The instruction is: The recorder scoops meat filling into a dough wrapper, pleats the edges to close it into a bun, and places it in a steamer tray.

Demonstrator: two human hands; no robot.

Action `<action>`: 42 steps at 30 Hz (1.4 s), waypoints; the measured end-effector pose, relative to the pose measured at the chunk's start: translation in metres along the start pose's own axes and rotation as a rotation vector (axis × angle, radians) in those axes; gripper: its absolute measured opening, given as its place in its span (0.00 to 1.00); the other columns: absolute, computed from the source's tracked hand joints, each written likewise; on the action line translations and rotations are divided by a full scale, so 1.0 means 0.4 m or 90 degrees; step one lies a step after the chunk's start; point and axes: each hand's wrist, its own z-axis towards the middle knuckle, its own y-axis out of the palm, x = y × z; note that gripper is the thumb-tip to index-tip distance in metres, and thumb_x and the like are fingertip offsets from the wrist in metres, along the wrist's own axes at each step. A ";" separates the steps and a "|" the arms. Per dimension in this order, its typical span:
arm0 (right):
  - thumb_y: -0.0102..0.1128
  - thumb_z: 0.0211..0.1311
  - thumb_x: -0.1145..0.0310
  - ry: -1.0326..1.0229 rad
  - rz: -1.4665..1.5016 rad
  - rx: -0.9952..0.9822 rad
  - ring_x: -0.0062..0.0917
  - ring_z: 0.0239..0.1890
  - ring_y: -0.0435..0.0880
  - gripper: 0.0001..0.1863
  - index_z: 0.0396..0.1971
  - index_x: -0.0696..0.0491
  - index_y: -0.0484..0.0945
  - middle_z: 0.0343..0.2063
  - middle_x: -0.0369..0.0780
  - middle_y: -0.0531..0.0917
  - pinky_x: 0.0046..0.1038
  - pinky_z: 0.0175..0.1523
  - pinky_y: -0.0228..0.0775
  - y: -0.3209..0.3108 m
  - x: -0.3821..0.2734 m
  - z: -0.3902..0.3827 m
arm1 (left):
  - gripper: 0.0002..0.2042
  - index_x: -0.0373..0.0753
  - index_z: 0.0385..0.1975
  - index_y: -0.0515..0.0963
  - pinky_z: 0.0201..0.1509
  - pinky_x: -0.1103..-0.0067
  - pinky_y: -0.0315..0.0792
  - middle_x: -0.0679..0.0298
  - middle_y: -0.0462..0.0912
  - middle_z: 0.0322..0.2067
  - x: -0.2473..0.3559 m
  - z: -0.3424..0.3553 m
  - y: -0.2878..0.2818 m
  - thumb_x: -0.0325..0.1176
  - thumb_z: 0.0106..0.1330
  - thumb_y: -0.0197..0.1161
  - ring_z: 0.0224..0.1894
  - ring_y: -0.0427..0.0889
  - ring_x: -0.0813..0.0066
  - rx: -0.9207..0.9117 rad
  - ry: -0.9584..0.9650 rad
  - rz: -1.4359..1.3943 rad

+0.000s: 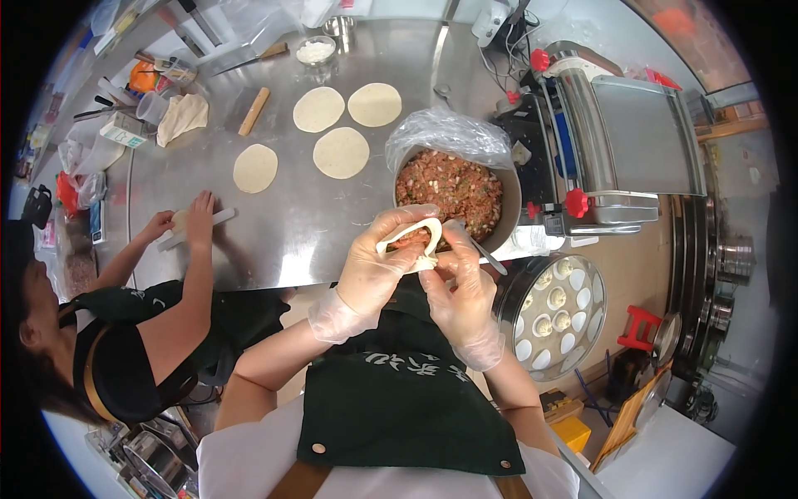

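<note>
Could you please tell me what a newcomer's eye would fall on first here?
Probably the left hand and right hand, in clear gloves, pinching a meat-filled dough wrapper at the centre. Beyond them sits a round pot of minced filling, partly covered by clear plastic. Pleated buns stand in a round steamer to the right, and flat dough rounds lie on the steel table at upper left.

Table (287, 229): glossy metal. Gloves (363, 279): thin wrinkled plastic. Dough wrapper (434, 236): smooth, matt. Meat filling (449, 190): rough.
</note>
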 end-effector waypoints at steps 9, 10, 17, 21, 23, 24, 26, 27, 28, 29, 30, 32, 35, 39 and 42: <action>0.68 0.52 0.80 -0.170 -0.129 -0.041 0.32 0.24 0.85 0.18 0.45 0.59 0.78 0.31 0.45 0.84 0.30 0.29 0.77 -0.021 0.002 0.004 | 0.19 0.37 0.62 0.71 0.65 0.73 0.69 0.61 0.73 0.61 0.066 0.013 -0.039 0.27 0.71 0.56 0.61 0.74 0.72 -0.127 -0.108 -0.077; 0.68 0.52 0.80 -0.186 -0.122 -0.047 0.33 0.24 0.85 0.18 0.45 0.59 0.78 0.31 0.45 0.84 0.30 0.29 0.77 -0.019 0.006 0.003 | 0.18 0.36 0.61 0.71 0.65 0.73 0.69 0.61 0.73 0.61 0.062 0.012 -0.030 0.27 0.71 0.56 0.61 0.74 0.72 -0.104 -0.101 -0.027; 0.67 0.54 0.80 0.016 -0.026 -0.048 0.34 0.24 0.85 0.18 0.46 0.59 0.77 0.31 0.44 0.84 0.30 0.29 0.76 -0.016 0.000 -0.004 | 0.18 0.35 0.61 0.71 0.65 0.76 0.68 0.61 0.72 0.62 0.019 0.018 -0.044 0.29 0.73 0.55 0.60 0.74 0.74 -0.134 -0.003 0.092; 0.67 0.55 0.79 -0.203 -0.200 -0.050 0.34 0.24 0.85 0.19 0.47 0.59 0.76 0.30 0.43 0.84 0.30 0.28 0.76 -0.017 0.012 0.005 | 0.18 0.35 0.62 0.69 0.66 0.75 0.66 0.60 0.71 0.63 0.030 0.017 -0.034 0.28 0.74 0.53 0.62 0.72 0.71 -0.113 -0.038 0.137; 0.67 0.55 0.79 -0.212 -0.200 -0.044 0.34 0.24 0.85 0.18 0.47 0.59 0.76 0.30 0.43 0.84 0.31 0.28 0.76 -0.012 0.012 0.003 | 0.20 0.35 0.65 0.66 0.67 0.74 0.65 0.58 0.68 0.64 0.022 0.021 -0.045 0.28 0.74 0.51 0.64 0.69 0.70 -0.155 0.028 0.235; 0.67 0.55 0.79 -0.157 -0.134 -0.032 0.34 0.24 0.84 0.17 0.46 0.59 0.77 0.31 0.44 0.84 0.31 0.29 0.76 -0.007 0.010 0.000 | 0.20 0.35 0.65 0.66 0.67 0.74 0.65 0.58 0.68 0.64 0.021 0.024 -0.051 0.28 0.74 0.51 0.64 0.69 0.70 -0.155 0.028 0.235; 0.67 0.54 0.79 -0.103 -0.067 -0.023 0.34 0.24 0.84 0.16 0.44 0.60 0.78 0.31 0.44 0.85 0.31 0.29 0.76 -0.008 0.007 0.000 | 0.20 0.34 0.65 0.66 0.69 0.73 0.63 0.57 0.67 0.66 0.022 0.030 -0.061 0.28 0.74 0.51 0.66 0.67 0.69 -0.216 0.090 0.333; 0.67 0.54 0.80 -0.124 -0.112 -0.041 0.34 0.24 0.84 0.16 0.45 0.60 0.78 0.32 0.45 0.85 0.30 0.28 0.76 -0.015 0.002 0.004 | 0.20 0.34 0.65 0.66 0.69 0.73 0.63 0.57 0.67 0.66 0.026 0.033 -0.061 0.28 0.74 0.51 0.66 0.67 0.69 -0.214 0.090 0.333; 0.67 0.55 0.80 -0.143 -0.160 -0.057 0.34 0.23 0.85 0.16 0.45 0.59 0.77 0.32 0.45 0.85 0.29 0.28 0.75 -0.020 0.001 0.007 | 0.20 0.33 0.65 0.66 0.68 0.73 0.63 0.57 0.66 0.66 0.034 0.041 -0.056 0.28 0.74 0.52 0.66 0.68 0.69 -0.198 0.118 0.441; 0.67 0.55 0.80 -0.143 -0.161 -0.056 0.34 0.23 0.85 0.16 0.45 0.59 0.77 0.32 0.45 0.85 0.29 0.28 0.75 -0.018 0.006 0.005 | 0.20 0.33 0.64 0.66 0.68 0.73 0.63 0.58 0.66 0.67 0.041 0.045 -0.050 0.29 0.73 0.53 0.65 0.68 0.69 -0.182 0.147 0.549; 0.67 0.55 0.80 -0.129 -0.126 -0.014 0.33 0.23 0.85 0.17 0.45 0.59 0.77 0.31 0.45 0.85 0.29 0.27 0.75 -0.012 0.014 -0.001 | 0.20 0.33 0.64 0.66 0.68 0.73 0.63 0.58 0.66 0.67 0.045 0.040 -0.039 0.29 0.73 0.53 0.65 0.68 0.69 -0.183 0.147 0.548; 0.67 0.55 0.81 -0.116 -0.092 0.033 0.32 0.22 0.84 0.17 0.46 0.59 0.77 0.31 0.45 0.85 0.28 0.26 0.74 0.004 0.022 -0.009 | 0.21 0.32 0.63 0.68 0.68 0.73 0.64 0.59 0.66 0.67 0.045 0.019 -0.006 0.31 0.72 0.56 0.65 0.69 0.71 -0.073 -0.043 0.065; 0.67 0.55 0.81 -0.052 -0.023 0.044 0.30 0.21 0.84 0.17 0.46 0.58 0.77 0.30 0.44 0.85 0.27 0.26 0.74 0.022 0.020 -0.013 | 0.24 0.32 0.63 0.67 0.67 0.74 0.65 0.60 0.67 0.67 -0.022 0.005 0.034 0.33 0.70 0.60 0.64 0.70 0.73 0.058 0.031 -0.057; 0.66 0.55 0.81 -0.041 -0.068 0.038 0.29 0.21 0.84 0.17 0.46 0.59 0.77 0.29 0.44 0.84 0.28 0.27 0.75 0.010 0.009 0.006 | 0.20 0.35 0.63 0.70 0.67 0.74 0.65 0.58 0.67 0.66 -0.046 0.021 0.011 0.27 0.71 0.55 0.65 0.69 0.71 0.002 0.155 0.162; 0.66 0.55 0.82 -0.094 -0.167 0.002 0.31 0.21 0.84 0.16 0.44 0.58 0.76 0.29 0.44 0.84 0.29 0.27 0.75 -0.004 -0.002 0.022 | 0.19 0.36 0.62 0.71 0.69 0.73 0.64 0.57 0.66 0.67 -0.057 0.026 -0.011 0.24 0.71 0.53 0.66 0.68 0.68 -0.066 0.234 0.148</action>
